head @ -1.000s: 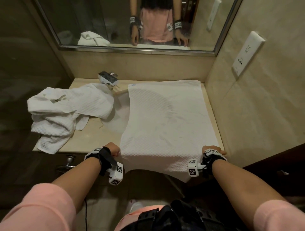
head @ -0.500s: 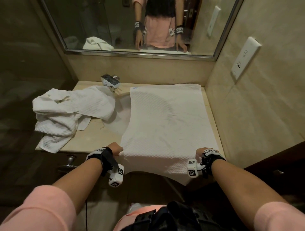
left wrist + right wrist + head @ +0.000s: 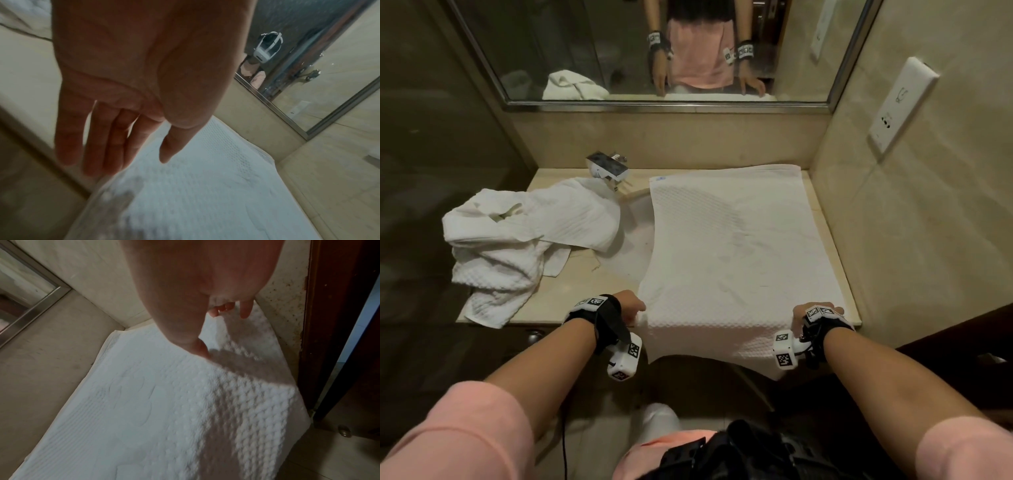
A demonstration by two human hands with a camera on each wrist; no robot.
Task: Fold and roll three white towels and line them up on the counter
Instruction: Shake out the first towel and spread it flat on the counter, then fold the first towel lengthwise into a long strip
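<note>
Spread towel (image 3: 732,260) overhanging counter (image 3: 585,284), left hand (image 3: 131,81) fingers straight, right fingers (image 3: 245,309) mostly hidden, state unclear

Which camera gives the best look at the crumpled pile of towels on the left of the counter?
The head view: the crumpled pile of towels lies fully in frame there, left of the spread towel. Neither wrist view shows the pile, only the spread towel.
</note>
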